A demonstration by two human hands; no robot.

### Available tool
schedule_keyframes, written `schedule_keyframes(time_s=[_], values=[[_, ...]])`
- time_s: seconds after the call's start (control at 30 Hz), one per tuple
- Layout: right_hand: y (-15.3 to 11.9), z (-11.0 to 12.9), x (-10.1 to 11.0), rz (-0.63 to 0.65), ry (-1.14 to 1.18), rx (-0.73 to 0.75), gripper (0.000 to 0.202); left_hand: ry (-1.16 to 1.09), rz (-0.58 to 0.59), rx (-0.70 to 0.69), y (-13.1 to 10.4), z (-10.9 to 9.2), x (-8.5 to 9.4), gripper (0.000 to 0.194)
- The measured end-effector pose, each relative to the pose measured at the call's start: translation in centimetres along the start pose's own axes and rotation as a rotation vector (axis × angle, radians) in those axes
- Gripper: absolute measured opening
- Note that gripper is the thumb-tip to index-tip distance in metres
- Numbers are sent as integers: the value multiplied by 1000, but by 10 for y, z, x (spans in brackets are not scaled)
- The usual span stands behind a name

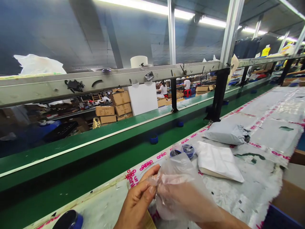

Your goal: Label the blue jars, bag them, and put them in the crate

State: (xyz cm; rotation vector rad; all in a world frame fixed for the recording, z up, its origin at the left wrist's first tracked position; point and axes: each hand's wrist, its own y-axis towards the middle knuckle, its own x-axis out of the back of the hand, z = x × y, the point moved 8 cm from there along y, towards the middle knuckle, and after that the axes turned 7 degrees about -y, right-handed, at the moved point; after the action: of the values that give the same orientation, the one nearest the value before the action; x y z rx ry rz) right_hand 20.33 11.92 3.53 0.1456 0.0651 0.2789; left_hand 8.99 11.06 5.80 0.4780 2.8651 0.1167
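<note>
A clear plastic bag (177,168) is stretched between my hands above the near bench. My left hand (138,200) is closed, pinching the bag's edge between thumb and fingers. Behind or inside the film, my right hand (181,194) shows blurred through it. Its fingers are drawn together at the bag, close to my left fingertips. Just beyond the bag lie two dark blue round items (188,151) in clear wrap. A black-and-blue round item (68,219) rests at the lower left. To the right sits a stack of white bags or sheets (218,160).
A grey plastic parcel (226,133) lies farther along the plastic-covered bench (257,178). Beside the bench runs a green conveyor (95,187) carrying small blue round items (153,139). A metal rail (114,78) on black posts (218,92) crosses above. Cardboard boxes (121,101) and seated people are beyond.
</note>
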Motion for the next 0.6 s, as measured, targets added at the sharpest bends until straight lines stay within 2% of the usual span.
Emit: schedule_keyframes(time_s=[0.13, 0.3, 0.4, 0.5, 0.6], values=[[-9, -2, 4, 42, -2, 9, 26, 111, -72, 15, -2, 0, 6, 41], [-18, 6, 7, -34, 15, 105, 26, 231, -124, 22, -4, 3, 14, 39], [-21, 2, 7, -86, 54, 71, 31, 200, -191, -16, -6, -1, 17, 34], [-21, -7, 13, -171, -86, 11, 36, 140, -302, 9, -9, 0, 24, 34], [-21, -12, 20, -238, -105, 2, 40, 13, -318, 50, -10, 4, 27, 36]])
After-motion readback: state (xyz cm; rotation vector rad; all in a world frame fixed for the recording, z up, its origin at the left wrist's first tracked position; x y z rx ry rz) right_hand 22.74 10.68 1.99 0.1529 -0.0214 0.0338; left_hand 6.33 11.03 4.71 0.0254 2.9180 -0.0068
